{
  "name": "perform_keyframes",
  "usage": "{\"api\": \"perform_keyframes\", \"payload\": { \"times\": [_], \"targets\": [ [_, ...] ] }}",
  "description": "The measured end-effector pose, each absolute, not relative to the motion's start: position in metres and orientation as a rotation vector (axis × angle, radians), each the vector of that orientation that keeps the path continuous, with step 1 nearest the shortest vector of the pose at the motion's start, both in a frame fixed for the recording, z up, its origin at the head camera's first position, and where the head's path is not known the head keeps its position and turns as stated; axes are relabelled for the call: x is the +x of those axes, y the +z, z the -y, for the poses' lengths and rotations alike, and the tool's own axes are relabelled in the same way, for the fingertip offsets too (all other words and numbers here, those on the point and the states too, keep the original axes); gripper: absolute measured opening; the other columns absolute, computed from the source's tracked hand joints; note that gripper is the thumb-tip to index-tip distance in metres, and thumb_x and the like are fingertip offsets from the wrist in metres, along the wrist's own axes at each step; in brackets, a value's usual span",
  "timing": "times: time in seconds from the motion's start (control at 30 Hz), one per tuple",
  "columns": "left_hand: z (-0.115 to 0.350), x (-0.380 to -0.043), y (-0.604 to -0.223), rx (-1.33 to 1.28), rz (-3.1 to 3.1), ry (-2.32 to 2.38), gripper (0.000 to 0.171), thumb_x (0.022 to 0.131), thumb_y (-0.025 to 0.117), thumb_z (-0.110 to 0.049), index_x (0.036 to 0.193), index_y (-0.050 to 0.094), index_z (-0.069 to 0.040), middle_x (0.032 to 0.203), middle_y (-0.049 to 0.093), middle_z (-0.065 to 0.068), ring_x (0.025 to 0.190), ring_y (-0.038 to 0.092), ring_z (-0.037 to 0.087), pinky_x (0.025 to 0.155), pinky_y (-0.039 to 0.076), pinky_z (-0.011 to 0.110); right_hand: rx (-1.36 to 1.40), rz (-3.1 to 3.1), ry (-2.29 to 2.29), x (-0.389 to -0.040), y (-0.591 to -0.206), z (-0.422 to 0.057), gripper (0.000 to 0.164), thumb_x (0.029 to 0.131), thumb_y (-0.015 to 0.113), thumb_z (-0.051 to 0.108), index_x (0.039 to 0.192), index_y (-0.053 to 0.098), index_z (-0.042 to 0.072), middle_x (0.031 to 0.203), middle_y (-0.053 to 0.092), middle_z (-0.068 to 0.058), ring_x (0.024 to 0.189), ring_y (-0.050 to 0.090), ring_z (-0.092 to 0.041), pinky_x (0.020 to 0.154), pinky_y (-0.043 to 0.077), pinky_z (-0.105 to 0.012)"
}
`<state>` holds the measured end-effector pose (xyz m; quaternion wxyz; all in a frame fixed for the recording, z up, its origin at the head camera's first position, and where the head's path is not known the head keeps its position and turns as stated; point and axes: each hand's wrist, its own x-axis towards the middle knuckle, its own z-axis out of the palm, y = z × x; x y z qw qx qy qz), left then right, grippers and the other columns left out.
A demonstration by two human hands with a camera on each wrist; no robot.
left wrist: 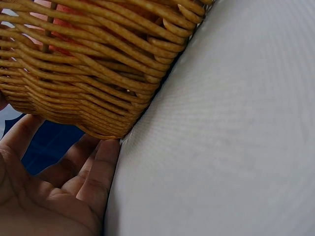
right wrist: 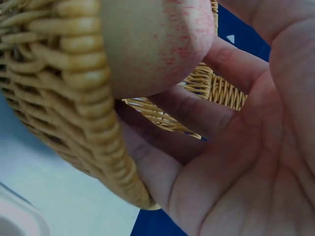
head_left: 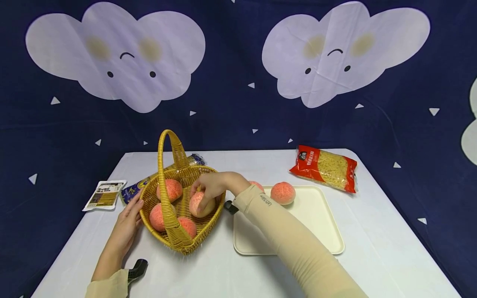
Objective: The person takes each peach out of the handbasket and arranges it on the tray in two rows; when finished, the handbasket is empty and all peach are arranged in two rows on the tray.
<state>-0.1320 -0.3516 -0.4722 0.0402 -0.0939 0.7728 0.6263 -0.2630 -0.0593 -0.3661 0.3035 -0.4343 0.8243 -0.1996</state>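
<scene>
A yellow-brown wicker basket (head_left: 149, 225) with a tall arched handle stands left of centre. Several pink-red peaches, one of them a front peach (head_left: 187, 227), lie inside it. My right hand (head_left: 212, 185) reaches over the basket's right rim and holds a paler peach (head_left: 198, 204) low within it. In the right wrist view, the fingers curl round this cream-and-pink peach (right wrist: 157, 44) beside the woven rim. My left hand (head_left: 128, 221) rests against the basket's left side, and in the left wrist view its extended fingers (left wrist: 101, 172) touch the lower weave.
Right of the basket, a cream tray (head_left: 298, 231) carries two peaches, one a fully visible peach (head_left: 283, 193). Behind it lies a red pasta bag (head_left: 326, 167). A blue pasta packet (head_left: 130, 191) lies partly behind the basket, beside a flat white-and-brown packet (head_left: 105, 195).
</scene>
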Motion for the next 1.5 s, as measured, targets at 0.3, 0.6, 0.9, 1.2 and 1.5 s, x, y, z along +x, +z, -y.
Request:
{"api": "perform_keyframes", "payload": {
  "times": [0.3,0.6,0.9,1.2,1.5],
  "targets": [
    [0.352,-0.132,-0.473,-0.274,-2.364,1.927,0.069,0.115,0.034,-0.057,0.174,0.006,-0.034,0.183,0.005,0.008,0.165,0.019,0.042,0.126,0.033,0.027,-1.144,-2.215,-0.603,-0.268,-0.367,0.056,0.049,0.088,0.091,0.027,0.131,0.072,0.014,0.128,0.071,-0.002,0.11,0.06,-0.01,0.095,0.049,-0.022],
    [0.352,-0.132,-0.472,-0.273,-2.363,1.933,0.069,0.115,0.034,-0.056,0.174,0.007,-0.034,0.183,0.005,0.008,0.165,0.019,0.042,0.127,0.031,0.03,-1.126,-2.233,-0.675,-0.271,-0.36,0.048,0.048,0.087,0.091,0.03,0.13,0.073,0.02,0.124,0.071,-0.002,0.111,0.063,-0.014,0.095,0.051,-0.026],
    [0.352,-0.132,-0.472,-0.291,-2.357,1.931,0.069,0.115,0.035,-0.057,0.174,0.007,-0.034,0.183,0.005,0.008,0.166,0.019,0.041,0.13,0.027,0.037,-1.164,-2.252,-0.723,-0.278,-0.355,0.035,0.048,0.088,0.091,0.03,0.133,0.074,0.02,0.126,0.073,0.001,0.108,0.062,-0.011,0.094,0.051,-0.025],
    [0.351,-0.132,-0.47,-0.293,-2.367,1.927,0.069,0.115,0.035,-0.057,0.174,0.008,-0.034,0.183,0.006,0.009,0.165,0.019,0.042,0.129,0.028,0.036,-1.237,-2.304,-0.75,-0.275,-0.341,0.01,0.05,0.089,0.089,0.029,0.135,0.072,0.022,0.127,0.071,0.004,0.104,0.062,-0.018,0.088,0.053,-0.026],
    [0.35,-0.131,-0.471,-0.293,-2.364,1.931,0.07,0.115,0.035,-0.057,0.174,0.007,-0.032,0.183,0.005,0.009,0.166,0.017,0.042,0.131,0.026,0.038,-1.232,-2.311,-0.907,-0.274,-0.331,-0.032,0.052,0.088,0.089,0.023,0.136,0.071,0.017,0.129,0.072,0.001,0.099,0.068,-0.012,0.093,0.058,-0.03]
  ]
}}
